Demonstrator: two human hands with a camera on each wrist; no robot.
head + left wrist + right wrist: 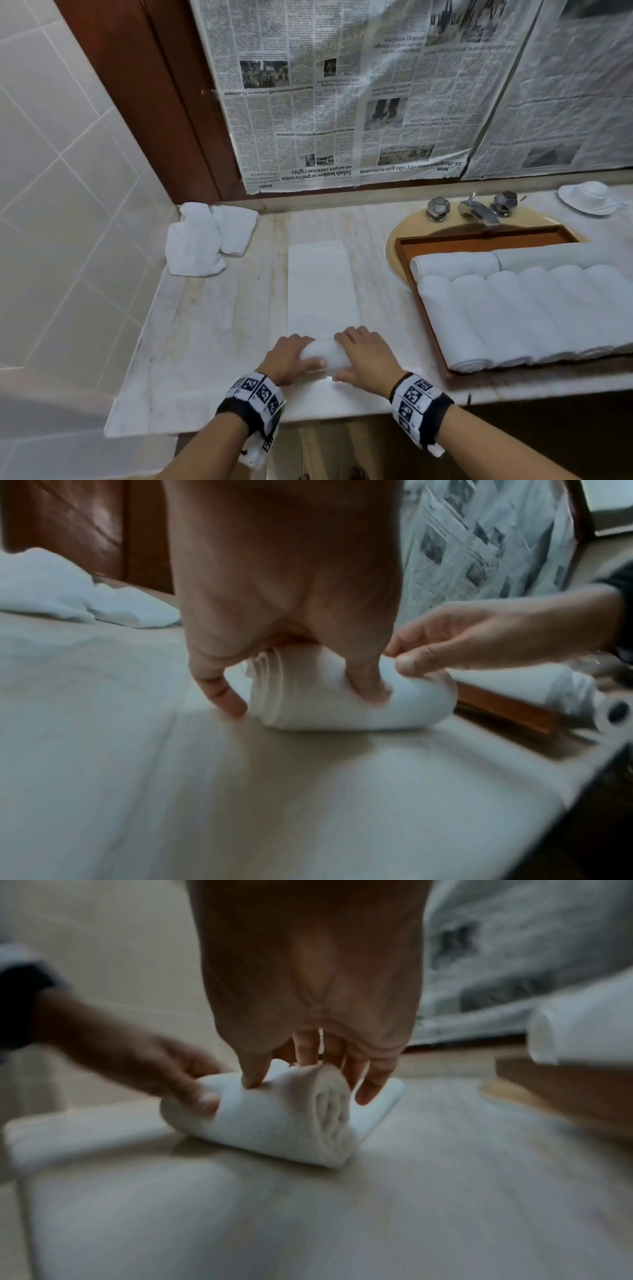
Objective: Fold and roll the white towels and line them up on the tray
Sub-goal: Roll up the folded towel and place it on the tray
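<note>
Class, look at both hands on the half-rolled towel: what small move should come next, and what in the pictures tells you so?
Probably keep rolling the towel away from the body. The left hand and right hand grip a short roll at the near end, while most of the folded strip lies flat on the counter beyond them. The tray already holds rolled towels.

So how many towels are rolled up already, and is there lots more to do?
Done: six rolled towels lie side by side on the wooden tray, with more lying crosswise behind them. In hand: the left hand and right hand grip a folded towel, rolled only at its near end. Left: finishing that roll, then the crumpled towels in the corner.
</note>
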